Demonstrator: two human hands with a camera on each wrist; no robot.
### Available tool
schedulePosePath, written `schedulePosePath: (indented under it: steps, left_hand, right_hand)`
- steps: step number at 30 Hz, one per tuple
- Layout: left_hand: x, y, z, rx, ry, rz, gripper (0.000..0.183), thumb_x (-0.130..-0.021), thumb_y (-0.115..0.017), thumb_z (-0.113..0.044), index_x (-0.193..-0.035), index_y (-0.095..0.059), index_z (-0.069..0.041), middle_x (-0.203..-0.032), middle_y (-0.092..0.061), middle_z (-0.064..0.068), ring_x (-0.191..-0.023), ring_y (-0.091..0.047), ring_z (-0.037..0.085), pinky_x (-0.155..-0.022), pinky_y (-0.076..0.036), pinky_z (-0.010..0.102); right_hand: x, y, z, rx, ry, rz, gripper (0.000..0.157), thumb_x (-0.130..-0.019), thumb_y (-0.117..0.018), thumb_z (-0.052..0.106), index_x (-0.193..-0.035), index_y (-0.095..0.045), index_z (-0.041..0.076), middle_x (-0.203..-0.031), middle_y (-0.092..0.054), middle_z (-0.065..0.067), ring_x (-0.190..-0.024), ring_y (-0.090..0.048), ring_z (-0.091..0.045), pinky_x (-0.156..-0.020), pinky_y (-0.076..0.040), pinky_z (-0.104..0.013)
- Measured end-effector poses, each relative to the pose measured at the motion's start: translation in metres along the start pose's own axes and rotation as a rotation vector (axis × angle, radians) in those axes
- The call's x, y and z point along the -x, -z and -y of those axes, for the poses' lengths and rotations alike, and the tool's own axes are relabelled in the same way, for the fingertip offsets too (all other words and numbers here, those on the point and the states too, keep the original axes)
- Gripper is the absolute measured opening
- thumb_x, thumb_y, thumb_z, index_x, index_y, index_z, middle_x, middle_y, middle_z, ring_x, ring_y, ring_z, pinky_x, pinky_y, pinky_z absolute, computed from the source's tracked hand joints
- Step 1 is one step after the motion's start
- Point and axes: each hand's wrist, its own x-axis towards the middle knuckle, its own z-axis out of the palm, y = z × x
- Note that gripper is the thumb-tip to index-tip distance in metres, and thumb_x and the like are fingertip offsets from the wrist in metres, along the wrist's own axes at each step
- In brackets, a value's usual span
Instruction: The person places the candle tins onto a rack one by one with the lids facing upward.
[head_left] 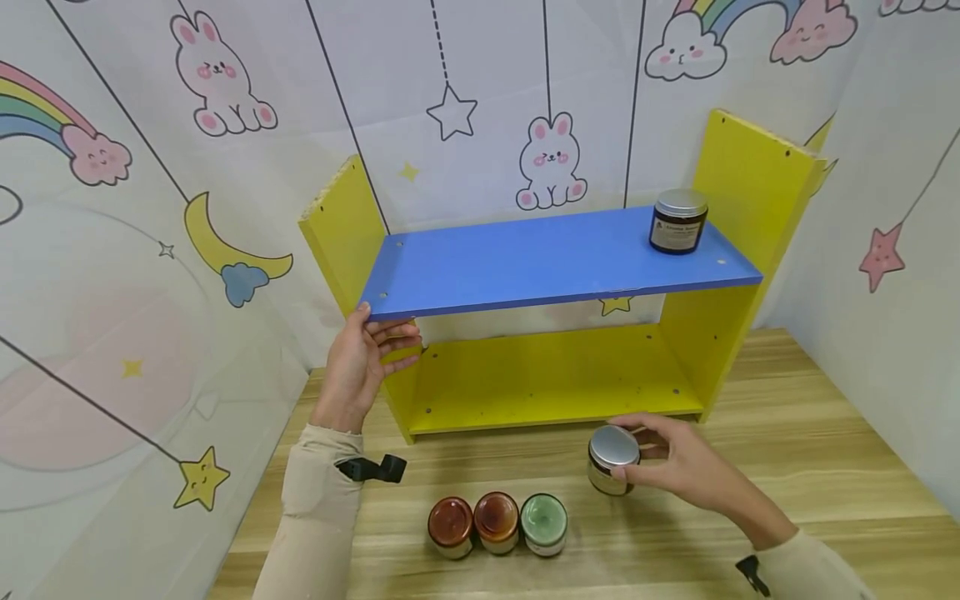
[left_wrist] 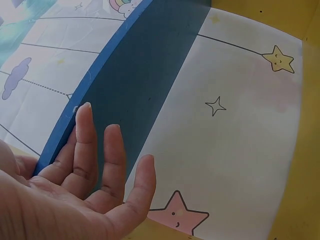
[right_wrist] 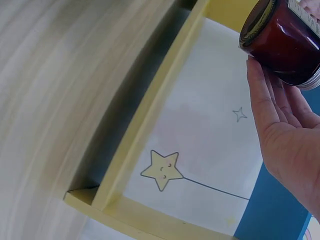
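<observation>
Right hand (head_left: 681, 462) is pinching a jar (head_left: 611, 460), spread to its width; left hand (head_left: 356, 365) is gripping blue shelf (head_left: 525, 260) beneath thumb.

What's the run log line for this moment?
left hand: holds blue shelf; right hand: grips silver-lidded jar; shelf jar: right end; table: three jars in row

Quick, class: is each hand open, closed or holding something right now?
Left hand: holding the blue shelf at its edge, thumb on top.
Right hand: holding a silver-lidded jar.
</observation>
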Motion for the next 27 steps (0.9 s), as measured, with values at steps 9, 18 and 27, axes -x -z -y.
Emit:
schedulePosePath:
  steps: [9,18,27]
  left_hand:
    - [-0.001,0.001,0.001,-0.003,-0.003,0.001,0.059,-0.111,-0.023,-0.047,-0.119,-0.060,-0.001,-0.090,-0.075,-0.003,-0.093,-0.069,0.019,-0.092,-0.053,0.045]
    - [-0.002,0.001,0.002,0.000,-0.003,-0.001,0.061,-0.111,-0.023,-0.047,-0.123,-0.058,0.002,-0.089,-0.075,-0.002,-0.093,-0.069,0.019,-0.091,-0.054,0.044]
    - [-0.002,0.002,0.002,-0.008,-0.010,0.002,0.059,-0.111,-0.023,-0.047,-0.119,-0.060,-0.003,-0.090,-0.075,-0.002,-0.094,-0.069,0.019,-0.092,-0.054,0.045]
  right_hand:
    - [-0.004,0.006,0.011,-0.050,0.000,-0.004,0.058,-0.085,-0.084,0.024,-0.133,-0.058,0.004,-0.122,-0.065,-0.016,-0.107,-0.069,-0.027,-0.080,-0.059,-0.030]
    - [-0.009,0.012,0.019,-0.030,0.053,-0.024,0.052,-0.087,-0.083,0.022,-0.131,-0.059,0.009,-0.121,-0.066,-0.014,-0.105,-0.069,-0.022,-0.081,-0.059,-0.031]
    - [-0.015,0.021,0.029,-0.053,0.095,-0.036,0.049,-0.088,-0.081,0.015,-0.131,-0.060,0.008,-0.121,-0.065,-0.016,-0.102,-0.069,-0.020,-0.078,-0.060,-0.033]
